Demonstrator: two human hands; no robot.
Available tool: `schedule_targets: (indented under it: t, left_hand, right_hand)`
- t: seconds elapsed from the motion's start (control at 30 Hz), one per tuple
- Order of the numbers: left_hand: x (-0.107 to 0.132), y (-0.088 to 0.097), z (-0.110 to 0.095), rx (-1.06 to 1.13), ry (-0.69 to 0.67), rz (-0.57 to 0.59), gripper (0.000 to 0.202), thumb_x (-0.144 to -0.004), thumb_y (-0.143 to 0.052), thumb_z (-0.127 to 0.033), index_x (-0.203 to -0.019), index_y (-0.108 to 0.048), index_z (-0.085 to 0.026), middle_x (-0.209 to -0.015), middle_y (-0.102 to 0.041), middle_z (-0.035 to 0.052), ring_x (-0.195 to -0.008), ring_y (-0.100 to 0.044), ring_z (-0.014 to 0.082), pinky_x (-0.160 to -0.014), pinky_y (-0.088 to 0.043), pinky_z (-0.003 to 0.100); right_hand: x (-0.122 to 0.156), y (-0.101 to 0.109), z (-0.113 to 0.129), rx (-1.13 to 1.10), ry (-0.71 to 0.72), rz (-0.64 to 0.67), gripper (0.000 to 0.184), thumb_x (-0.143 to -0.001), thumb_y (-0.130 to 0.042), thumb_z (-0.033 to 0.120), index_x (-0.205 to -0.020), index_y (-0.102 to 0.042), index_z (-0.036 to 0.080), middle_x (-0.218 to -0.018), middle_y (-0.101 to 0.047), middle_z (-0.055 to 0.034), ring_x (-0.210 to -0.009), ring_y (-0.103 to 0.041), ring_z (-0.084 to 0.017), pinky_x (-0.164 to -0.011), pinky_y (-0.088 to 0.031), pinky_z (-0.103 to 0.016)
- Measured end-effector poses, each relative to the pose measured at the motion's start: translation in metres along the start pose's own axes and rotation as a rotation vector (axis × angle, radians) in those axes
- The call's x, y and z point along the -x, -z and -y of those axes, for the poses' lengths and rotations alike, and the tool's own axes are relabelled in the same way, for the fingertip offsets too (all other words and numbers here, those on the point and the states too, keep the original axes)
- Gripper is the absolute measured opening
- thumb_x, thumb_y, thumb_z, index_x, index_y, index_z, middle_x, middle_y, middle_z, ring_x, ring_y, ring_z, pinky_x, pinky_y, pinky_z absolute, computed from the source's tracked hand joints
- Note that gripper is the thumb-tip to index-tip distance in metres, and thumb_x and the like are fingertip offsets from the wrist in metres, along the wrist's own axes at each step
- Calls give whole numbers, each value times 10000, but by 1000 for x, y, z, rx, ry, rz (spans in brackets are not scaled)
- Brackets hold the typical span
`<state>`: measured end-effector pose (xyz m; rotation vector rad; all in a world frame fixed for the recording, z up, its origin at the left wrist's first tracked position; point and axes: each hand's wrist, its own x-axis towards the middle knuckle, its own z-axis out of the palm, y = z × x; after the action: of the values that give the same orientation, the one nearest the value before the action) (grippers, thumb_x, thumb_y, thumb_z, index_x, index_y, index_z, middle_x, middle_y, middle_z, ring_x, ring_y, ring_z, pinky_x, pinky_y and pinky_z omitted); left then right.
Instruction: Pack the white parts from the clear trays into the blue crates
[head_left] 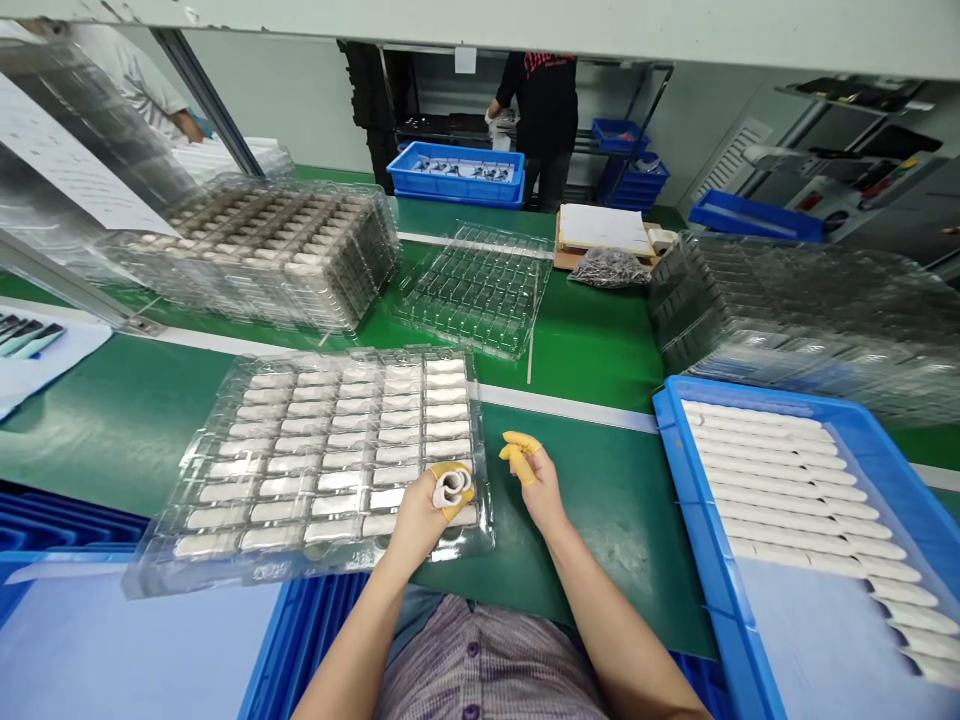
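Observation:
My left hand (422, 515) is closed around a few white, hollow, tube-like parts (452, 488), their open ends facing up. It is above the near right corner of a clear plastic tray (480, 535), whose pockets hold rows of similar white parts (341, 480). Yellow finger covers show on both hands. To the right of the tray, over the green tabletop, my right hand (536, 478) has its thumb and forefinger a little apart, and nothing shows between them. Its other fingers are partly hidden.
At right, a blue bin (679, 480) contains rows of white parts. Stacked filled trays (300, 255) stand back left; an unfilled clear tray (480, 285) lies behind the white line. More clear trays (795, 310) are piled back right. A person (547, 120) in black stands beyond the bench.

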<state>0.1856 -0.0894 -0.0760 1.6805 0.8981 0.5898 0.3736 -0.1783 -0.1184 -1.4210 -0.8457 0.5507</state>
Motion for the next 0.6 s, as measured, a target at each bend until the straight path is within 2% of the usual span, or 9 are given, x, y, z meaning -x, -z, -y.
schedule_targets:
  t: [0.1, 0.17, 0.23, 0.33, 0.47, 0.6]
  left_hand:
    - [2, -1, -17, 96, 25, 10, 255, -757, -802, -372, -925, -737, -191, -956, -799, 78, -876, -745, 250, -820, -583, 369]
    - [3, -1, -29, 143, -11, 59, 243, -747, -815, -386, -861, -732, -189, -906, -786, 68, -834, -724, 234, -777, -575, 347]
    - [2, -1, -37, 123, -93, 79, 223, -744, -806, -393, -773, -715, -192, -839, -759, 55, -799, -692, 221, -755, -560, 340]
    - [0, 2, -39, 51, -174, 92, 188, -753, -764, -364, -719, -688, -195, -790, -720, 43, -779, -654, 211, -737, -537, 334]
    - [3, 7, -32, -32, -176, 127, 154, -765, -735, -304, -707, -642, -196, -776, -685, 29, -754, -624, 199, -707, -514, 318]
    - [8, 9, -26, 8, -200, 111, 180, -780, -741, -322, -710, -631, -198, -810, -670, 34, -767, -616, 197, -731, -507, 320]
  right_hand:
    - [10, -5, 37, -21, 179, 244, 651, -870, -702, 696, -1342, -649, 250, -1023, -706, -70, -760, -627, -170, -730, -573, -341]
    - [12, -13, 61, 61, 267, 377, 748, -780, -799, 698, -1373, -643, 269, -1104, -689, -84, -897, -662, -213, -814, -586, -377]
    - [10, -21, 79, 149, 300, 427, 606, -794, -844, 584, -1300, -687, 290, -1135, -692, -80, -1024, -676, -243, -895, -583, -394]
    - [5, -28, 91, 195, 305, 438, 368, -836, -846, 411, -1167, -732, 296, -1082, -705, -50, -1011, -692, -228, -898, -583, -369]
    - [5, -29, 94, 228, 287, 468, 359, -808, -861, 355, -1142, -745, 296, -1068, -709, -36, -973, -696, -220, -846, -583, -342]
    - [9, -29, 97, 292, 225, 514, 355, -807, -851, 368, -1142, -753, 303, -1085, -706, -41, -1001, -691, -234, -858, -582, -351]
